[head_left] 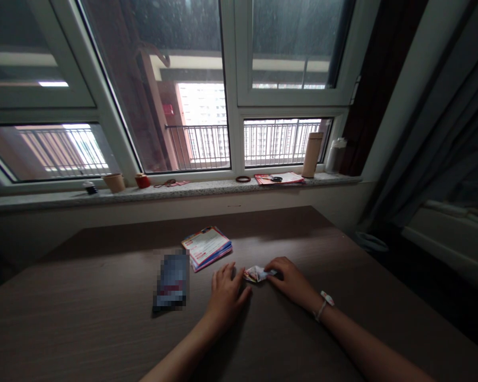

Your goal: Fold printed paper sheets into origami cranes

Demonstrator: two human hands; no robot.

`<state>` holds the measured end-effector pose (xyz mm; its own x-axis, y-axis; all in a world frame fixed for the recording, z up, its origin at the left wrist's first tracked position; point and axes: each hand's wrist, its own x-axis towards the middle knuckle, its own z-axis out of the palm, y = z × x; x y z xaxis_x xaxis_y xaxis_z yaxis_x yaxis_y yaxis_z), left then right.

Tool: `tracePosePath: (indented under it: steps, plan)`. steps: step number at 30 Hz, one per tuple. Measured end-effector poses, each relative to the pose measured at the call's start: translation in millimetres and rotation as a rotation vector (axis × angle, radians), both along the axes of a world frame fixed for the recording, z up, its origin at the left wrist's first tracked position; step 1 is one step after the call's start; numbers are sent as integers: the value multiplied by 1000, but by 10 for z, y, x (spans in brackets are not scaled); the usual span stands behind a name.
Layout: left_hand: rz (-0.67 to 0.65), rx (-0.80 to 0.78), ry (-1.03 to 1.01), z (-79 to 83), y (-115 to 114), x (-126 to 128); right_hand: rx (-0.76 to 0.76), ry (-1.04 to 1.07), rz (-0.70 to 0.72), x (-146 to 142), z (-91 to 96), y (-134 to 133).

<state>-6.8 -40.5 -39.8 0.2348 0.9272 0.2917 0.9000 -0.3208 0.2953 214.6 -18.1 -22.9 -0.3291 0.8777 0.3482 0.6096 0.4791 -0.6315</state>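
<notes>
Right hand [287, 277] pinches one end of a small folded paper [256, 274] on the desk [103, 286], likely steadying it; the left hand [228, 291], fingers loosely spread, is at the other end, apparently bracing. Stacked printed sheets [207, 246] lie just beyond, handily near.

Folded paper [255, 274] wht w/ red bits; tbl [103, 292] dk brn; sill [215, 188] grey-speckled; flask [312, 156] tan.
</notes>
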Motion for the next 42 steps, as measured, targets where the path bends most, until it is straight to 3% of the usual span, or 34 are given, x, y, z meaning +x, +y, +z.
tracePosePath:
  steps: [7, 12, 21, 29, 42]
  plan:
    - [-67, 6, -6, 105, -42, 16, 6, -65, -16, -14, -19, -13]
    - [-29, -28, 14, 143, -74, 32, -7, -93, -25, -22, 10, -44]
    - [-26, -59, 26, 154, -35, 36, 1, 13, 182, -14, 36, -17]
    - [-69, -43, -18, 163, -12, 33, 3, -26, 131, -9, -65, 0]
    - [-43, -75, -114, 187, 6, 35, -28, -20, 158, -23, -28, -33]
